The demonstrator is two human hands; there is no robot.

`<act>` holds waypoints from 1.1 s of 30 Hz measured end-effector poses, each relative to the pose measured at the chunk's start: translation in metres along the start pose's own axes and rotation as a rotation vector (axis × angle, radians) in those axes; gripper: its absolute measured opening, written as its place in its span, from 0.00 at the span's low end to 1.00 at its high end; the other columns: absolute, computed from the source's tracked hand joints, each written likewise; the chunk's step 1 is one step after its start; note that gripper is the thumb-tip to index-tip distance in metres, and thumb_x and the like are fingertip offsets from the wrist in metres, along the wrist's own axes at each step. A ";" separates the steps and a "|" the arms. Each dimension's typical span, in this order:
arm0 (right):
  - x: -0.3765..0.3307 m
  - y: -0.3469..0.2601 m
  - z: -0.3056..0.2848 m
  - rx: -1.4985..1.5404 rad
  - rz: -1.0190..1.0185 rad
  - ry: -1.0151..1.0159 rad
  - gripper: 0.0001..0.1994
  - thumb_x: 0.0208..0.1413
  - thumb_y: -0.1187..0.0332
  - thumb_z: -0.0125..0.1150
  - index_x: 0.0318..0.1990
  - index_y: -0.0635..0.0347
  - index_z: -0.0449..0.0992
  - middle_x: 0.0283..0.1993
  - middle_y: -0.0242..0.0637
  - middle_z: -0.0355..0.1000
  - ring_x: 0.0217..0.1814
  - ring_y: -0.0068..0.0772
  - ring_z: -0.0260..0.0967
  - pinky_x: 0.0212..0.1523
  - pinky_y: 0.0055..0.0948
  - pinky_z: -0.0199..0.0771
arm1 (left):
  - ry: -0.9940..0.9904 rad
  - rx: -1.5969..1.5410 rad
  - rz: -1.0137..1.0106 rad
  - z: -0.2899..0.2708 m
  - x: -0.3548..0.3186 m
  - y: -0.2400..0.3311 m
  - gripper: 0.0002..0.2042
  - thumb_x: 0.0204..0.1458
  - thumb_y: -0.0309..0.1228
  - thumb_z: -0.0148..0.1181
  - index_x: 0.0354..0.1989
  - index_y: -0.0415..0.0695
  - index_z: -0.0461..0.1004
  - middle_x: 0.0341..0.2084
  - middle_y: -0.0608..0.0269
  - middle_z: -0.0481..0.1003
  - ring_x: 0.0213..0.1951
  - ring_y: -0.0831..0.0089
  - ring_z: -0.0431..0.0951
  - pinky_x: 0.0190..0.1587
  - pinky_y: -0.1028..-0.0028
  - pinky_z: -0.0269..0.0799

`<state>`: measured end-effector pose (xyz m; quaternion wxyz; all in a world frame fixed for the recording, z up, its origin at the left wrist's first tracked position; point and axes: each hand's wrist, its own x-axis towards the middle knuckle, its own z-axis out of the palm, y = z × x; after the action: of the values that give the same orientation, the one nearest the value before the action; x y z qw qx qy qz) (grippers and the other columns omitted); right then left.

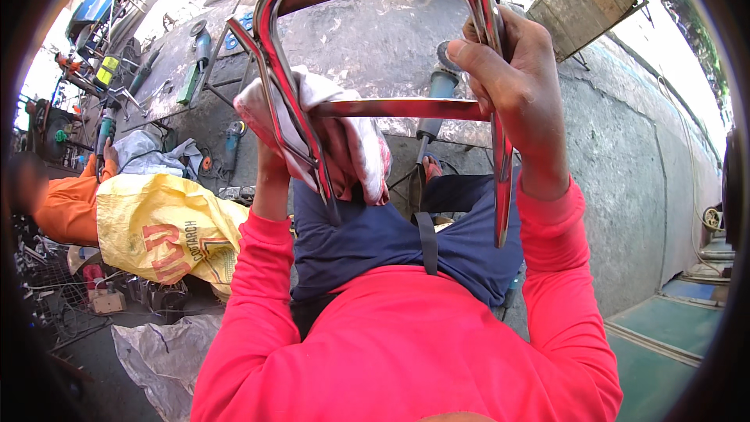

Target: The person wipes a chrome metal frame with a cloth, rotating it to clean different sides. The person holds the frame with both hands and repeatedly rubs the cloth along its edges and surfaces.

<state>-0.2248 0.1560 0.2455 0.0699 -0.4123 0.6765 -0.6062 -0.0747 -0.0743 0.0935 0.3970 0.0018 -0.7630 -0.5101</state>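
Observation:
A shiny chrome tube frame (426, 109), curved at the top with a crossbar and long legs, is raised in front of my chest. Its polished surface mirrors the red of my sleeves. My right hand (519, 82) is closed round the tube on the right side, thumb across it above the crossbar. On the left side, a white cloth with reddish stains (355, 144) is wrapped against the tubes. My left hand (271, 176) is behind and inside that cloth; only the wrist area shows and the fingers are hidden by the folds.
Angle grinders (233, 141) lie on the floor at left, and another grinder (441, 94) sits beyond the crossbar. A co-worker in orange (66, 207) with a yellow sack (168, 223) works at left. A worn board (586, 4) stands at far right, green panels (656, 344) near right.

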 end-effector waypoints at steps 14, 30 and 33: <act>-0.001 0.002 -0.004 -0.103 0.005 0.064 0.11 0.45 0.71 0.56 0.19 0.69 0.63 0.12 0.36 0.55 0.16 0.24 0.50 0.19 0.34 0.52 | -0.044 -0.598 -0.417 -0.010 -0.049 -0.033 0.15 0.63 0.35 0.45 0.54 0.41 0.64 0.43 0.57 0.71 0.44 0.67 0.75 0.49 0.68 0.74; -0.002 0.020 -0.014 -0.196 0.022 0.097 0.11 0.46 0.71 0.58 0.21 0.70 0.67 0.14 0.40 0.56 0.16 0.30 0.52 0.21 0.36 0.52 | -0.126 -1.017 -0.648 -0.001 -0.052 -0.049 0.18 0.65 0.33 0.43 0.60 0.38 0.62 0.50 0.49 0.73 0.48 0.61 0.77 0.49 0.61 0.76; -0.001 0.026 -0.018 -0.191 -0.007 0.061 0.11 0.46 0.71 0.58 0.21 0.70 0.67 0.14 0.40 0.56 0.16 0.27 0.52 0.21 0.36 0.52 | -0.055 -1.031 -0.825 0.000 -0.082 -0.040 0.20 0.65 0.32 0.43 0.63 0.38 0.59 0.53 0.50 0.71 0.53 0.60 0.74 0.51 0.58 0.76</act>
<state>-0.2470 0.1690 0.2271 0.0074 -0.4006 0.7317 -0.5515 -0.0345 -0.0604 0.0123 0.0993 0.0904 -0.3678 -0.9202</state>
